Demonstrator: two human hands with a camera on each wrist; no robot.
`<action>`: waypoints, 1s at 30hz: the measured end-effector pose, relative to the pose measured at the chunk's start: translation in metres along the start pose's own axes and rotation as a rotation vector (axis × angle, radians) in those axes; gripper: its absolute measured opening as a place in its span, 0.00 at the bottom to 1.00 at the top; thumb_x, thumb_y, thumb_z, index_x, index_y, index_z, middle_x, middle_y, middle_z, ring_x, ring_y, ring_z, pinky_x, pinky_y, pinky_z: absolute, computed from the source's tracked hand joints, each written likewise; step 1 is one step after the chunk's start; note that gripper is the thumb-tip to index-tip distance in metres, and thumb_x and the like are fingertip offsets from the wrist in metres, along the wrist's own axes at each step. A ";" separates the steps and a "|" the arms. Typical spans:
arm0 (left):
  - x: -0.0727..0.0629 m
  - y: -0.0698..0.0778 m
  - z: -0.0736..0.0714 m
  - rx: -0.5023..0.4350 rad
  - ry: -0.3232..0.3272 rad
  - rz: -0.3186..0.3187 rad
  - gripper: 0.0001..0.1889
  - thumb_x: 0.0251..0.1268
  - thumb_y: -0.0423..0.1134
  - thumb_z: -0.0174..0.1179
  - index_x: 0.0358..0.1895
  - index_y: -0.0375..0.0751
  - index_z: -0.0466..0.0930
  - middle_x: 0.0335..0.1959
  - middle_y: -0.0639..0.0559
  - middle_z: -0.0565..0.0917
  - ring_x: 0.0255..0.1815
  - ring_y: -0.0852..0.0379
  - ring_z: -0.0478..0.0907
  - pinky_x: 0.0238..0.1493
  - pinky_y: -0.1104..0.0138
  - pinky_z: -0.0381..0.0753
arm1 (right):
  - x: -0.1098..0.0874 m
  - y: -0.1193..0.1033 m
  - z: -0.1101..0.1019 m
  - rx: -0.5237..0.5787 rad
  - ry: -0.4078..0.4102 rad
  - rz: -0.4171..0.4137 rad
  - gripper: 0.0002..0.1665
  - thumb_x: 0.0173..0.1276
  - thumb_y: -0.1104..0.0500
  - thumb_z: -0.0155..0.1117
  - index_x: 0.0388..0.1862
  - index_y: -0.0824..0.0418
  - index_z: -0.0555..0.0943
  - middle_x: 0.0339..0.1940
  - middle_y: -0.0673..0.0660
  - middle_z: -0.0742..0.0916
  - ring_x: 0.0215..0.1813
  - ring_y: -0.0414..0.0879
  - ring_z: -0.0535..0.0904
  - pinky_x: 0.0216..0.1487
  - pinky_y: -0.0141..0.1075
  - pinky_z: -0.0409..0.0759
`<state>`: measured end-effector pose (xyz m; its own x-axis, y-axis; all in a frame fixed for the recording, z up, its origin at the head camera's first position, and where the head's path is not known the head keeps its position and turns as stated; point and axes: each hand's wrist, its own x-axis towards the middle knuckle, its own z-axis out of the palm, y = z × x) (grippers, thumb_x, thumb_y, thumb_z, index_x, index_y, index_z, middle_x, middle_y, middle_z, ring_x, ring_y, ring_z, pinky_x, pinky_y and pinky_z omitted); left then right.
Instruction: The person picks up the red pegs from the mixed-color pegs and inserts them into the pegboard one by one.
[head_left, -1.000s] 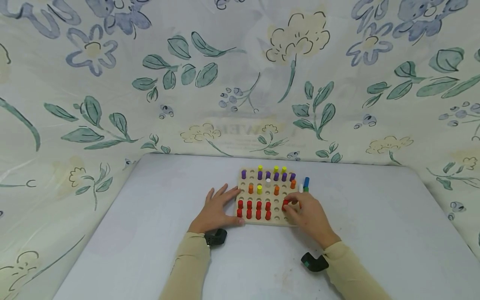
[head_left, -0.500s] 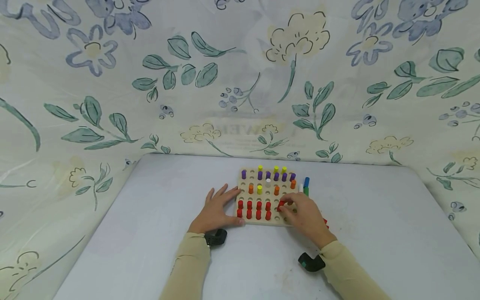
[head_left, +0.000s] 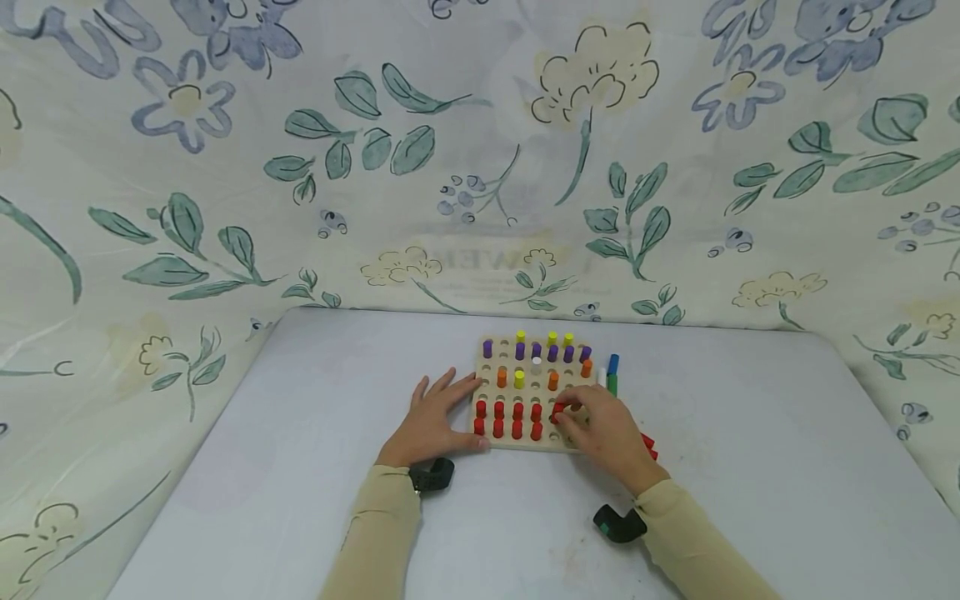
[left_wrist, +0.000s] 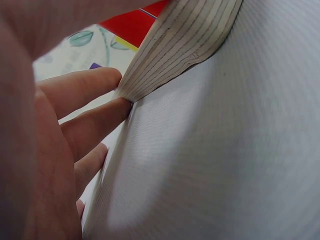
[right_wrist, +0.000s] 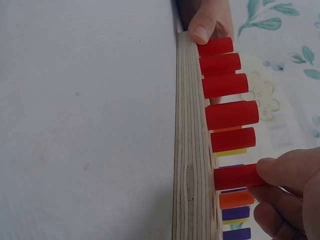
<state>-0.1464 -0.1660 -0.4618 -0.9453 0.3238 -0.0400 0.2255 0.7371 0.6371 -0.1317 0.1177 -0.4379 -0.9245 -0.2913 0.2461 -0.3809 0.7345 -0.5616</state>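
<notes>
A wooden pegboard [head_left: 517, 445] lies on the white table. My right hand [head_left: 611, 437] pinches a red peg [right_wrist: 235, 177] between thumb and fingertips. The peg's lower end is right at the board's face, in line with the back row of red pegs [head_left: 517, 410] and just right of them. A second row of red pegs [head_left: 517, 430] stands along the front. My left hand [head_left: 431, 419] rests against the board's left side, fingers straight along that edge and thumb at the near left corner. In the left wrist view, fingertips [left_wrist: 120, 102] touch the board's layered edge.
Purple pegs [head_left: 552, 353], orange pegs [head_left: 552, 381] and yellow pegs [head_left: 567, 339] stand farther back in the board. Beside it, to the right, lie a blue peg [head_left: 613, 365], a green peg [head_left: 612, 384] and red pegs [head_left: 649, 447]. A floral sheet [head_left: 480, 167] hangs behind the table.
My right hand has moved left with the red peg, bringing it beside the back red row. Loose red pegs have come into sight behind that hand. The left hand has stayed put.
</notes>
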 end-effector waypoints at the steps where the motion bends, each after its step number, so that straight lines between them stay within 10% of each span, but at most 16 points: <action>1: 0.000 0.000 0.000 0.000 0.000 0.001 0.52 0.46 0.62 0.73 0.77 0.50 0.65 0.77 0.53 0.65 0.82 0.47 0.44 0.78 0.46 0.28 | 0.000 0.000 0.000 0.001 -0.003 0.002 0.09 0.66 0.59 0.72 0.44 0.59 0.85 0.38 0.51 0.86 0.41 0.44 0.79 0.39 0.37 0.82; 30: 0.000 0.001 0.000 -0.007 0.000 -0.010 0.51 0.46 0.61 0.74 0.77 0.50 0.65 0.77 0.53 0.65 0.82 0.47 0.44 0.78 0.47 0.28 | 0.004 -0.002 0.006 -0.030 -0.070 0.070 0.11 0.66 0.58 0.72 0.47 0.57 0.85 0.37 0.49 0.86 0.41 0.44 0.78 0.43 0.36 0.82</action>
<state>-0.1459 -0.1649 -0.4612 -0.9474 0.3167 -0.0460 0.2149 0.7360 0.6420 -0.1349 0.1112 -0.4401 -0.9480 -0.2800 0.1512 -0.3160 0.7722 -0.5512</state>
